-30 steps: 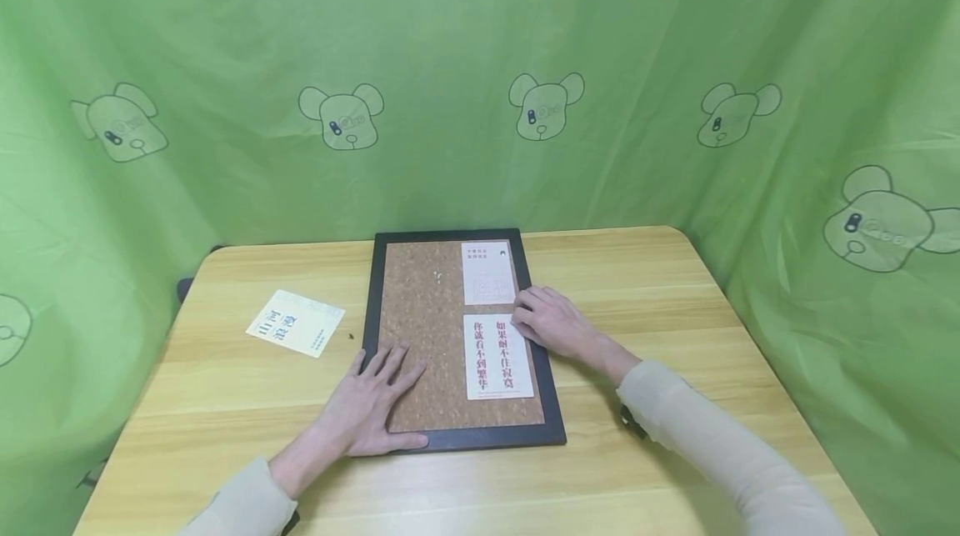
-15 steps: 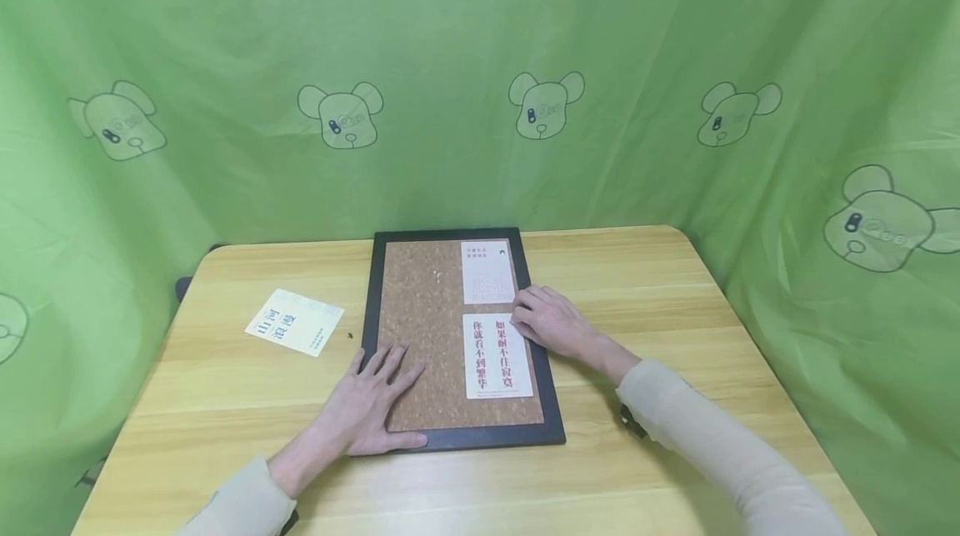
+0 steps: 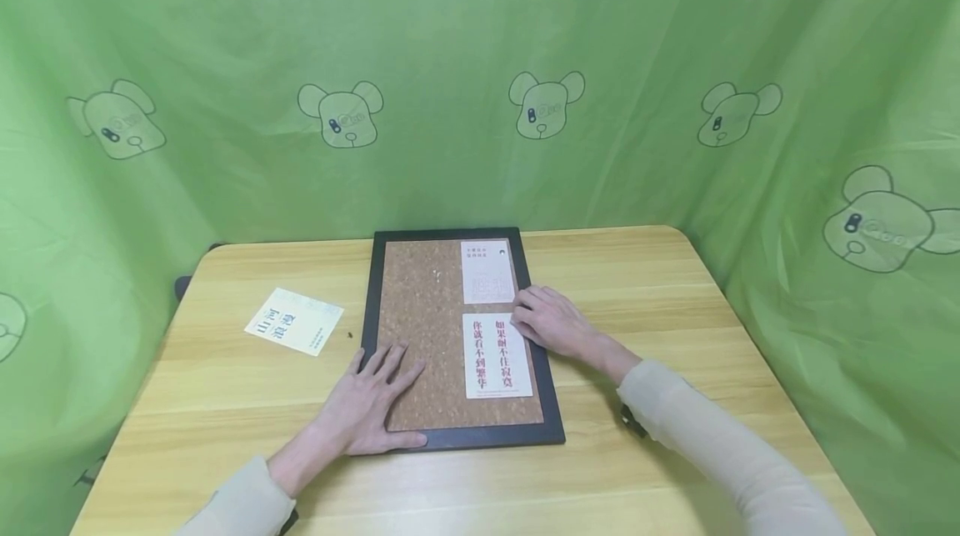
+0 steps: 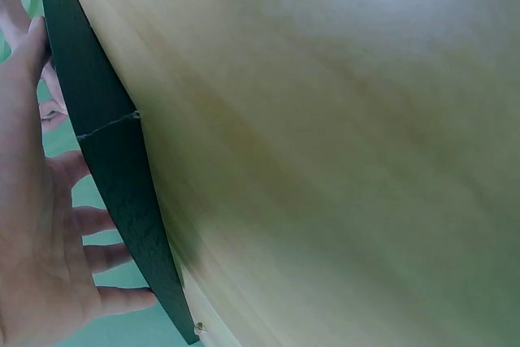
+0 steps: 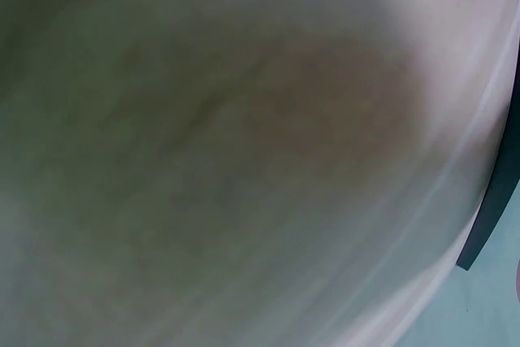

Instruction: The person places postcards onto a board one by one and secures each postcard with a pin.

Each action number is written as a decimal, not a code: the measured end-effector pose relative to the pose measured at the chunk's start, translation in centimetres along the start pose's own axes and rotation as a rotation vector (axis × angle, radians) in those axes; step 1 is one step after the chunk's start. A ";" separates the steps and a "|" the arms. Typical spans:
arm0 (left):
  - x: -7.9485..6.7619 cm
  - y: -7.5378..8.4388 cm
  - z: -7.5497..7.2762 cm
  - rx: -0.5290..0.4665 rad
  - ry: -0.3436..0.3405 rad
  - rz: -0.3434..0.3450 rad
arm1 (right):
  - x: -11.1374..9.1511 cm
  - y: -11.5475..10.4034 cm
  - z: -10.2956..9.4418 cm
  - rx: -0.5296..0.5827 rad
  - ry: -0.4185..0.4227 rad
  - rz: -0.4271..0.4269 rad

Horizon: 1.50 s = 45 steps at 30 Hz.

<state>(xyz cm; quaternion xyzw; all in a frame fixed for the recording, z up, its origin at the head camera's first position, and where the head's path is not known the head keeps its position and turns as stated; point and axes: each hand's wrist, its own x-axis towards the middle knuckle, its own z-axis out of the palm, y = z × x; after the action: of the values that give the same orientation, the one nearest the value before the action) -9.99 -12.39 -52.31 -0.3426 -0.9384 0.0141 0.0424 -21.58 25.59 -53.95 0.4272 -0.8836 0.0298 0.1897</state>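
Note:
A cork board [image 3: 423, 303] with a black frame lies on the table. My left hand [image 3: 367, 403] rests spread over its lower left corner, thumb along the bottom edge. In the left wrist view the fingers of this hand [image 4: 49, 225] lie straight across the dark frame [image 4: 122, 160]. On the board's right half is a white card with red characters [image 3: 495, 361]. My right hand [image 3: 551, 319] has its fingers curled at that card's upper right corner; whatever is under the fingertips is hidden. Above lies a paler card [image 3: 487, 273] with a small dark pin [image 3: 502, 252] near its corner.
A loose white card with blue characters [image 3: 295, 322] lies on the wooden table [image 3: 637, 269], left of the board. Near it is a tiny dark thing [image 3: 350, 335]. Green curtains [image 3: 450, 36] hang behind and on both sides. Most of the right wrist view is blurred.

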 end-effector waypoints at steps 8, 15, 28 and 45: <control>-0.1 0.0 0.0 -0.016 -0.001 -0.002 | 0.1 -0.1 -0.2 0.027 -0.015 0.003; 0.0 0.0 0.1 -0.035 0.001 -0.002 | 0.3 -0.2 -0.3 0.035 -0.015 0.005; 0.0 -0.1 0.1 -0.027 0.003 -0.002 | 0.3 -0.3 -0.5 0.047 -0.059 0.036; 0.0 0.0 0.1 -0.006 0.000 0.002 | 0.2 -0.1 -0.2 0.104 -0.025 0.024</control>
<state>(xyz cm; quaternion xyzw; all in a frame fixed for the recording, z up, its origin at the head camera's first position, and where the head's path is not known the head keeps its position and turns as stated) -9.98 -12.40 -52.38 -0.3437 -0.9381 0.0116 0.0412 -21.58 25.45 -53.71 0.4263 -0.8881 0.0725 0.1561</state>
